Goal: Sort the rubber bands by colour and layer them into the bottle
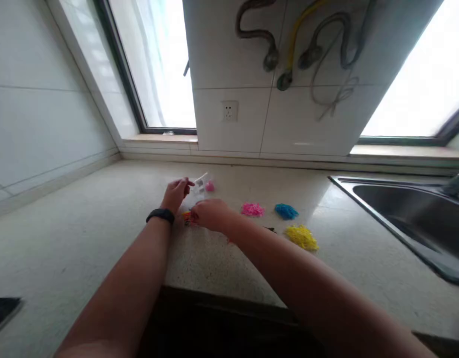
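My left hand (177, 193), with a black band on the wrist, is at the left side of a clear plastic container (200, 185). Its fingers are closed at the container's edge. Something round and pink (210, 186) shows at the container's right end. Just in front, my right hand (210, 215) bends down with its fingers closed over a small mixed-colour pile (188, 219) of red, orange and dark bits. Whatever those fingertips pinch is hidden. Further right lie piles of small stringy pieces that look like tiny rubber bands: pink (252, 209), blue (286, 211) and yellow (302, 237).
Dark bits (270, 229) and red bits (229, 241) show beside my right forearm, which partly covers them. A steel sink (408, 204) is set into the pale countertop (102, 238) at the right. Behind stands a tiled wall with a socket (229, 111) and hanging hoses.
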Demonstrator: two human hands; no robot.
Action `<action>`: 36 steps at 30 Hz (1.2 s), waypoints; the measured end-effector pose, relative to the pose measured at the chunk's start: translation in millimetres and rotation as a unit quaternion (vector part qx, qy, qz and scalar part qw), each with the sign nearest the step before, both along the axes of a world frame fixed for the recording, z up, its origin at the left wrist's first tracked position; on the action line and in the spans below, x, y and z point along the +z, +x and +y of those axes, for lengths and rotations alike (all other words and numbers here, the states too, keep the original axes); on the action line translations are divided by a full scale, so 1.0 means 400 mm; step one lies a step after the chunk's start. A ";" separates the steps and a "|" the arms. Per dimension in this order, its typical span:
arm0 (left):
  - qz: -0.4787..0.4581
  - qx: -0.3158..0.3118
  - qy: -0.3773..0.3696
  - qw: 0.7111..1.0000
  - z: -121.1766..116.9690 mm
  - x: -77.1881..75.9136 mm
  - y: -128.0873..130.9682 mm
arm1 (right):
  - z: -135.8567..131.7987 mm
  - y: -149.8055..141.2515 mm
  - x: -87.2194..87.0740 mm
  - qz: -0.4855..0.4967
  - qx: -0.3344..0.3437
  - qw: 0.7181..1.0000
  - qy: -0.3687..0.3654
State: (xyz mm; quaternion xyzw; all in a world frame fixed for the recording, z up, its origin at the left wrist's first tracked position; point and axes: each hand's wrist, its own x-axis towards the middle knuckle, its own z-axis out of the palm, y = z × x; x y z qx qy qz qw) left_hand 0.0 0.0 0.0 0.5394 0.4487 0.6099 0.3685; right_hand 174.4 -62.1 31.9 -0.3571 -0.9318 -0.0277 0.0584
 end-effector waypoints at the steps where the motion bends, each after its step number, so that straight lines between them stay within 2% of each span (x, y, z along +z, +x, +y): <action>1: -0.001 0.002 0.000 1.000 0.000 0.000 0.002 | -0.003 0.001 0.001 -0.003 0.000 1.000 -0.004; 23: 0.039 0.023 0.005 0.999 -0.004 0.005 0.019 | -0.025 0.049 0.026 -0.017 -0.013 0.999 -0.048; 28: 0.035 0.023 0.003 0.999 0.000 0.004 0.018 | -0.009 0.065 0.014 0.037 -0.004 0.998 -0.047; 36: 0.033 0.016 0.003 0.999 0.006 -0.003 0.017 | 0.018 0.089 0.000 0.142 0.003 0.983 -0.114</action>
